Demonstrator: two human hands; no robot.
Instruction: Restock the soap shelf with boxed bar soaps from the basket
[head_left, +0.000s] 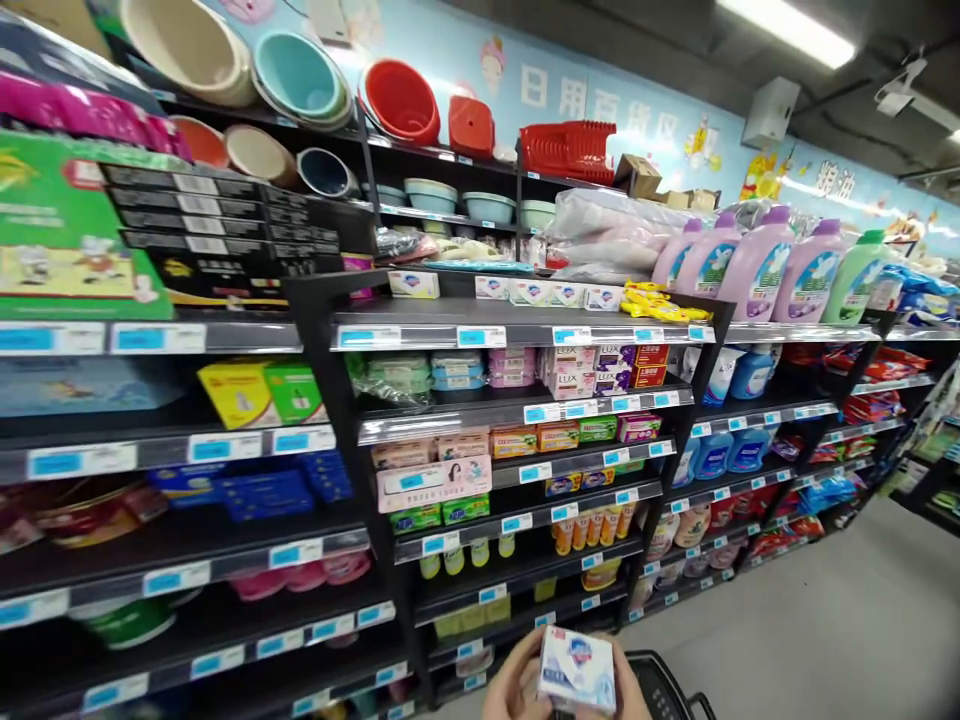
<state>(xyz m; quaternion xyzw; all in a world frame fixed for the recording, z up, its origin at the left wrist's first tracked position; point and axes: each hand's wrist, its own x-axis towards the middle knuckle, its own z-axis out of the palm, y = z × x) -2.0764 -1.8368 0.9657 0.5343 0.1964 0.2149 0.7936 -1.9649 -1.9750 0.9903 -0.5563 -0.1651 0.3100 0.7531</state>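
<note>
Low in the head view, a white and blue boxed bar of soap (577, 670) is held between both hands, its printed face turned up. My left hand (516, 680) grips the box from its left side. On the right edge, my right hand (630, 690) closes around it. The lower parts of both hands run out of the frame. Similar soap boxes (531, 292) stand in a row on the top shelf (442, 311) ahead.
A black shopping basket (661, 690) is just right of my hands. Shelving holds boxed LUX soaps (574, 372), orange bottles (592, 530) and purple detergent jugs (761, 262). Plastic basins (300, 75) sit higher at the back. Grey floor (840, 620) stretches along the right.
</note>
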